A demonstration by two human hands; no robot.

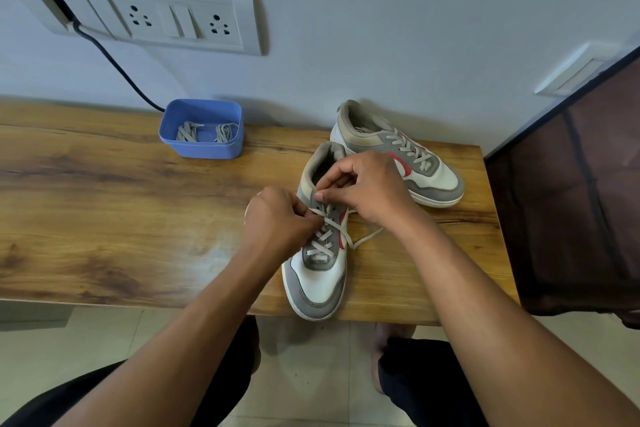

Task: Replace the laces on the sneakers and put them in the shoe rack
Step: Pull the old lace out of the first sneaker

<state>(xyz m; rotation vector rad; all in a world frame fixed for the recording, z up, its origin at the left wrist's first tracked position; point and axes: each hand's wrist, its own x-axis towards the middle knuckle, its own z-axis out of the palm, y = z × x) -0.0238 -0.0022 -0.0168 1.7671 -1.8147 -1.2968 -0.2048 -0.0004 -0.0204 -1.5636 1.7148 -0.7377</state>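
Note:
A grey, white and red sneaker [317, 277] lies on the wooden table [121, 201] with its toe toward me. Its grey lace [327, 239] is threaded through the lower eyelets, and one loose end trails to the right onto the table. My left hand [277, 222] pinches the lace at the shoe's left side. At the upper eyelets, near the collar, my right hand [367, 187] pinches the lace. The second sneaker [398, 152] stands behind, laced, toe pointing right.
A blue plastic box [201, 130] holding bundled grey laces sits at the back of the table by the wall. A black cable [117, 69] runs from the wall socket panel [156, 15]. A dark mesh-sided rack [571, 201] stands at the table's right end.

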